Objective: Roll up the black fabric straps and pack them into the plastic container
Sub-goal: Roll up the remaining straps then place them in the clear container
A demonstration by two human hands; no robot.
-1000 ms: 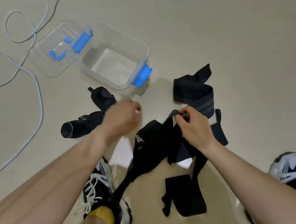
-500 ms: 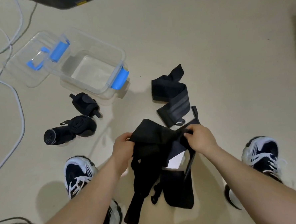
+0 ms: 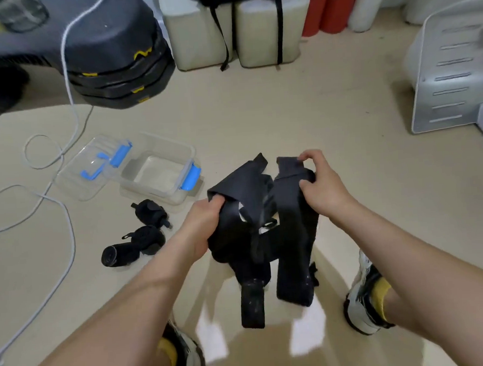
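My left hand (image 3: pixel 206 223) grips the left fold of the black straps (image 3: pixel 291 236). My right hand (image 3: pixel 321 185) pinches the right fold. Both grips hold fabric, which hangs above the floor (image 3: pixel 259 119). This may be two tangled straps. The open container (image 3: pixel 189 155) lies to the left, with the rolls (image 3: pixel 150 215) just beside it.

The left hand's (image 3: pixel 206 224) fingertips are buried in the folds of the black fabric straps (image 3: pixel 293 222). How many straps make up the hanging bundle cannot be told. The left forearm (image 3: pixel 145 287) covers most of the left shoe (image 3: pixel 193 361), and the right forearm (image 3: pixel 393 238) hides part of the right shoe (image 3: pixel 363 297). The white cable (image 3: pixel 73 238) runs off the left edge. The white rack (image 3: pixel 452 85) is blurred and cut by the right edge.
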